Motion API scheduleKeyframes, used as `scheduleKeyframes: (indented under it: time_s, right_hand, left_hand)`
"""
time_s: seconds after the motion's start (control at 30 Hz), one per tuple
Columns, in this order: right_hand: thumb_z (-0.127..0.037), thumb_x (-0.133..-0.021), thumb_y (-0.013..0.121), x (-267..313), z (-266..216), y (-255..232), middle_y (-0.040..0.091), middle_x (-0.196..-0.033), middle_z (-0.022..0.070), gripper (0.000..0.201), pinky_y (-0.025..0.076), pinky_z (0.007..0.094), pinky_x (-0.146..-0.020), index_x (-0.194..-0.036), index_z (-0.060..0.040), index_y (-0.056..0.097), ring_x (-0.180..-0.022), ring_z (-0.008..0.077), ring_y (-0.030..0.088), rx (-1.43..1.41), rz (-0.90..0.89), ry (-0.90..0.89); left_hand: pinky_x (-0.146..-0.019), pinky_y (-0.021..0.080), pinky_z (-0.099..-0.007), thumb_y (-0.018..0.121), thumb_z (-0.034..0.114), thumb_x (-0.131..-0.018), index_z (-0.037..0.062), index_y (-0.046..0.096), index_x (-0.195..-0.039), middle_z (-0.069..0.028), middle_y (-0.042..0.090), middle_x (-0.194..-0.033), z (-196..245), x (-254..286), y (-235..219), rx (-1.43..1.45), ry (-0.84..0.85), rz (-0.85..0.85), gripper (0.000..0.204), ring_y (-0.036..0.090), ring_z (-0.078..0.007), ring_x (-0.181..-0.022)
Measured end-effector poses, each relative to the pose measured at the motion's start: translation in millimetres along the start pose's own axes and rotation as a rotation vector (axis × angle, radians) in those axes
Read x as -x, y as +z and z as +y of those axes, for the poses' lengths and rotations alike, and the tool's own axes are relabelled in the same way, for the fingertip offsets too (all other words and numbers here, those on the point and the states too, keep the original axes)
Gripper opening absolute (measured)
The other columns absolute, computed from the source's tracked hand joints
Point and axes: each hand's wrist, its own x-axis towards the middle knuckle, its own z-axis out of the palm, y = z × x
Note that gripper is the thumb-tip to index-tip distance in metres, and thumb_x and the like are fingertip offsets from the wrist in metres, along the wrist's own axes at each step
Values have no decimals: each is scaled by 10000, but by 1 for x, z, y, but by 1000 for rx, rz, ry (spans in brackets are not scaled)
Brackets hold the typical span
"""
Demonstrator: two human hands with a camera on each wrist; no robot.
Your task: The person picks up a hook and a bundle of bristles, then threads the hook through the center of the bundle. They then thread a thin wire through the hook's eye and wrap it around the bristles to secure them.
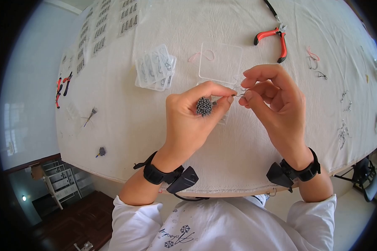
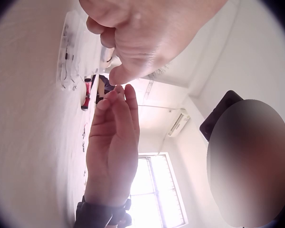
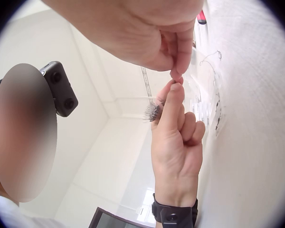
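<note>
In the head view my left hand (image 1: 188, 108) pinches a thin dark wire (image 1: 238, 95) between thumb and forefinger. A round bundle of grey-tipped stems (image 1: 204, 107) is tucked in the same hand. Facing it, my right hand (image 1: 276, 104) has its thumb and forefinger at the wire's other end, fingertips close to the left ones. In the right wrist view the right fingers (image 3: 176, 66) come together in a pinch, and the bundle's bristly tips (image 3: 153, 112) stick out beside the left hand. Beneath the hands lies a clear plastic tray (image 1: 220, 62), partly covered by them.
Stacked clear boxes (image 1: 155, 69) with dark curved wires lie left of the hands. Red-handled cutters (image 1: 276, 39) are at the back right. Small wire pieces (image 1: 343, 134) lie on the right, grey tufts (image 1: 101, 151) on the left, and bagged dark parts (image 1: 100, 29) at the back left.
</note>
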Motion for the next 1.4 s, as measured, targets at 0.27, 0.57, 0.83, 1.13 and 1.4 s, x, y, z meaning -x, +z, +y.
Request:
scheduleKeyframes:
  time_s: [0.27,0.57,0.83,1.13,1.4]
  right_hand:
    - [119,-817,546,0,0,-1,622,-948,72,259,543,241,-738,-1053,16,580,-797,110,651,12,-8,-12]
    - [118,-820,541,-3,5,-1,617,-962,74,243,543,245,-735,-1042,24,576,-795,107,651,21,16,6]
    - [125,-827,530,-3,5,0,619,-973,85,239,547,251,-747,-1043,30,567,-814,119,661,-10,3,46]
    - [125,-846,514,-2,4,1,615,-974,82,223,546,248,-749,-1043,31,560,-832,132,671,-20,-18,40]
    - [83,-891,466,-2,2,-1,620,-958,86,194,544,253,-747,-1055,31,557,-825,139,668,-49,-39,63]
  left_hand:
    - [-545,344,-192,685,11,-826,61,729,-893,28,694,-773,-2,0,1,42,-34,-1,94,471,-17,-615]
    - [-590,380,-198,673,28,-835,34,700,-870,16,686,-805,7,-4,-4,53,-184,-63,44,491,-28,-659]
    - [-522,399,-204,670,-7,-792,35,668,-830,-7,600,-766,-17,-9,-4,-83,250,38,57,524,-50,-620]
    - [-545,359,-192,632,21,-845,16,632,-849,17,624,-785,2,-3,-7,7,-84,-83,7,441,-32,-618]
    - [-548,347,-187,634,11,-838,19,645,-854,21,637,-771,2,-2,-9,-2,-84,-89,21,421,-27,-615]
